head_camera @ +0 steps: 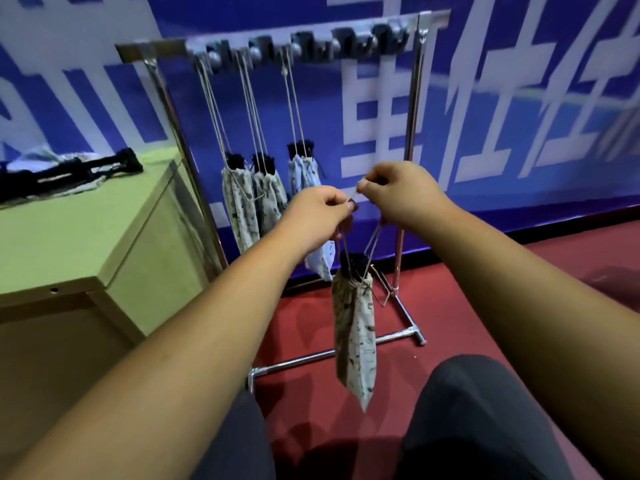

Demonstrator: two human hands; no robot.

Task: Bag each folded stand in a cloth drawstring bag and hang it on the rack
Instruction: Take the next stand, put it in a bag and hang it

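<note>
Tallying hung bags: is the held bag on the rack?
Off: the bag dangles by cords from left hand and right hand, not on the rack.

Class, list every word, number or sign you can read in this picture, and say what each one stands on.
Blue backdrop: large white characters, cropped and blurred; none readable.
Hanging cloth bags: dark print, too blurred to tell whether it is writing.
Black folded stand on the table: pale mark, too small to read.
</note>
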